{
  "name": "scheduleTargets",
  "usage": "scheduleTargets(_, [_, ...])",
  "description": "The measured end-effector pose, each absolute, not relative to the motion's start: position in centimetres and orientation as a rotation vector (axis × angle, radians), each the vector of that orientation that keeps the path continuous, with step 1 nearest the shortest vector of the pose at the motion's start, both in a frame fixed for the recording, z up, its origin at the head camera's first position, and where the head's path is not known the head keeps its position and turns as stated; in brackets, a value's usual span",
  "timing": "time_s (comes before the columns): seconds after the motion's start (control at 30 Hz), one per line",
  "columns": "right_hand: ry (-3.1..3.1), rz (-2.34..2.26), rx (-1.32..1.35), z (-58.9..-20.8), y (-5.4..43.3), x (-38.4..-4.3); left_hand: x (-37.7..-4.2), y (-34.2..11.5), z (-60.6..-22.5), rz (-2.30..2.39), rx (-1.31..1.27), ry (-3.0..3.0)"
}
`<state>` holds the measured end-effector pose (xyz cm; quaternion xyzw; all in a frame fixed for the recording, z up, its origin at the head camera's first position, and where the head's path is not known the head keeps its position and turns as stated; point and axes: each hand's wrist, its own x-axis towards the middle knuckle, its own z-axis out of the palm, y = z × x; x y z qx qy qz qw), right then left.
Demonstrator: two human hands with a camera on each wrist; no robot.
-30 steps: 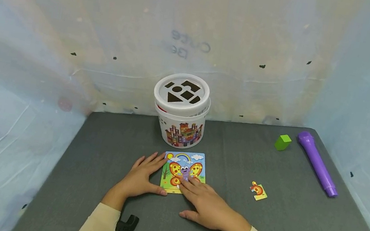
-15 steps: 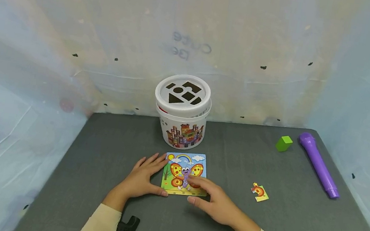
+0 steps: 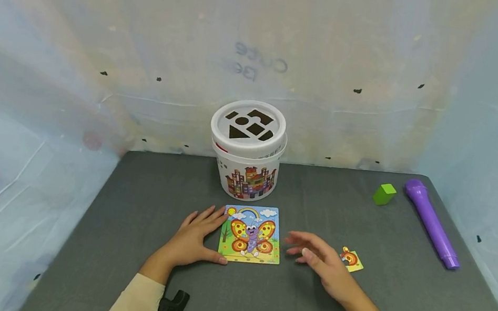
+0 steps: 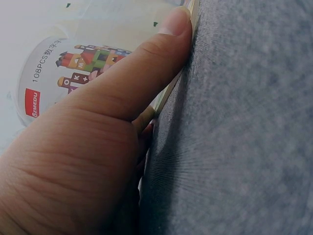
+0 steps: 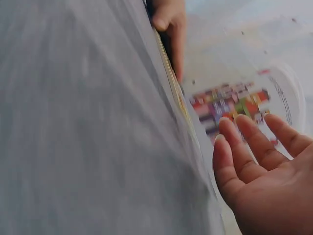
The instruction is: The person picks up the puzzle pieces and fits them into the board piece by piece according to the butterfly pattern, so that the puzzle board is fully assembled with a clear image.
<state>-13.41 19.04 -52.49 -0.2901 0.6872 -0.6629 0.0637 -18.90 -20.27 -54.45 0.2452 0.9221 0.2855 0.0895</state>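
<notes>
A square butterfly jigsaw puzzle [image 3: 252, 234] lies flat on the grey table in the head view. My left hand [image 3: 193, 238] rests along its left side, fingers spread, with the thumb at the lower left corner. In the left wrist view that thumb [image 4: 151, 58] lies against the board's edge. To the right of the puzzle, my right hand [image 3: 322, 264] hovers with loosely bent fingers and holds nothing. Partly hidden behind it is a loose puzzle piece [image 3: 355, 261] with an orange and red swirl. The right wrist view shows the right hand's fingers [image 5: 249, 147] apart from the board.
A white bucket [image 3: 246, 176] with a shape-cutout lid stands behind the puzzle. At the back right are a green block [image 3: 384, 194] and a purple toy microphone [image 3: 432, 224]. Printed sheeting [image 3: 330, 55] hangs behind the table [image 3: 169, 181] and at both sides.
My right hand has lifted off the puzzle and moved right, towards the loose piece, uncovering the butterfly's lower part. The left hand has stayed at the board's left side.
</notes>
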Motion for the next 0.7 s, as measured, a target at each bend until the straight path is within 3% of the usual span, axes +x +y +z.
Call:
scheduleTargets(0.43, [1.978,-2.231,-1.014,-52.1,26.0,-14.2,-19.0,-20.3,-54.5,0.854,0.731,2.739])
scheduleTargets(0.7, [2.155,-2.229,-0.950,-53.0,29.6,-14.7,-19.0,-20.2,-54.5,0.834,0.721,2.743])
